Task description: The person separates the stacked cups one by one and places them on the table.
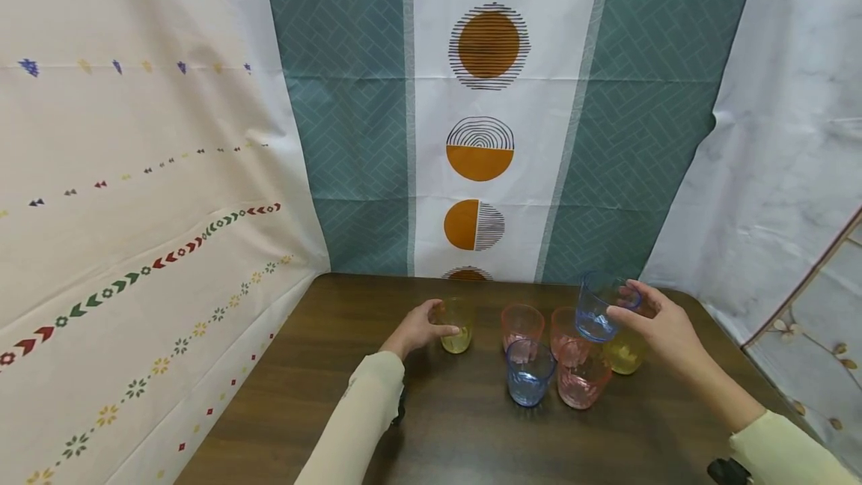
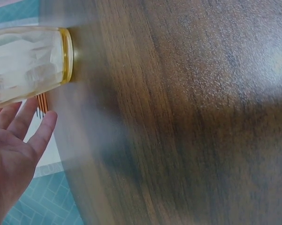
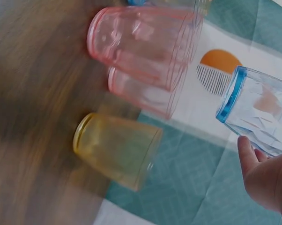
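Near the back of the table, my left hand (image 1: 419, 329) holds a yellow drinking glass (image 1: 457, 331) from its left side, thumb in front. The left wrist view shows this upright glass's thick amber base close over the wood, with the fingers along its side. Over on the right, my right hand (image 1: 663, 320) grips a clear blue glass (image 1: 594, 313) by its side, raised above the other glasses. In the right wrist view its blue base (image 3: 231, 96) hangs clear of the table, level with the upper parts of the standing glasses. A second yellow glass (image 1: 626, 356) stands below the right hand.
Pink glasses (image 1: 583, 388) stand close together on the brown wooden table (image 1: 465, 444), with another blue glass (image 1: 528, 384) at their front left. Patterned cloth (image 1: 494, 43) hangs behind the table; more cloth hangs at both sides.
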`<action>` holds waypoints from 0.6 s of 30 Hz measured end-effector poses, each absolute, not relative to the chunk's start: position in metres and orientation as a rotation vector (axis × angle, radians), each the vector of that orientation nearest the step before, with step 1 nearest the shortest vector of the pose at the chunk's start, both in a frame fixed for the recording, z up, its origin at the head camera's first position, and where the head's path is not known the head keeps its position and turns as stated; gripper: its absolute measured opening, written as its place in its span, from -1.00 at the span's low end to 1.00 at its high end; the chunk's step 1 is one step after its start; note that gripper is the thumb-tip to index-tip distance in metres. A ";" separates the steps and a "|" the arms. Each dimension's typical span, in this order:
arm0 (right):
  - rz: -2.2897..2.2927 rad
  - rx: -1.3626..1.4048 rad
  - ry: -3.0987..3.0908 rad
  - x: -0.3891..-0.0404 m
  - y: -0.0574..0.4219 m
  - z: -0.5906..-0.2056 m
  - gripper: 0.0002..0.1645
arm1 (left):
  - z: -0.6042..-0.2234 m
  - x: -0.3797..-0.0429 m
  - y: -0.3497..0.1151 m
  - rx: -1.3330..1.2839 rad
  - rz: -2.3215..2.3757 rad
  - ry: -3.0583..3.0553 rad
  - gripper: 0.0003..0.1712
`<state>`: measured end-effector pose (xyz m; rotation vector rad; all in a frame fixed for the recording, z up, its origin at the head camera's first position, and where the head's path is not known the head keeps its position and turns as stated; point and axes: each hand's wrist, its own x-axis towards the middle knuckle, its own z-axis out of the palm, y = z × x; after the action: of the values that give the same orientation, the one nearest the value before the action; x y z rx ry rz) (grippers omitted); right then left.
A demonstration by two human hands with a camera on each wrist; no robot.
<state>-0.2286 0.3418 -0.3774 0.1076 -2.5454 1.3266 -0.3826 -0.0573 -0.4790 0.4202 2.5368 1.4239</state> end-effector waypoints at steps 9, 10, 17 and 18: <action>1.228 0.078 -2.552 -0.214 0.374 -0.390 -0.06 | -0.478 -0.383 -0.058 0.444 1.424 2.541 0.00; 1.223 0.073 -2.557 -0.212 0.377 -0.392 -0.07 | -0.478 -0.383 -0.058 0.442 1.421 2.542 0.00; 1.176 0.109 -2.595 -0.200 0.399 -0.402 -0.08 | -0.478 -0.383 -0.058 0.453 1.423 2.542 0.00; 1.172 0.109 -2.598 -0.199 0.402 -0.405 -0.08 | -0.478 -0.383 -0.058 0.453 1.423 2.541 0.00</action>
<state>-0.1988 0.4019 -0.4045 0.1088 -2.5977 1.1723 -0.3828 -0.0584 -0.4785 0.4527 2.5412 1.4225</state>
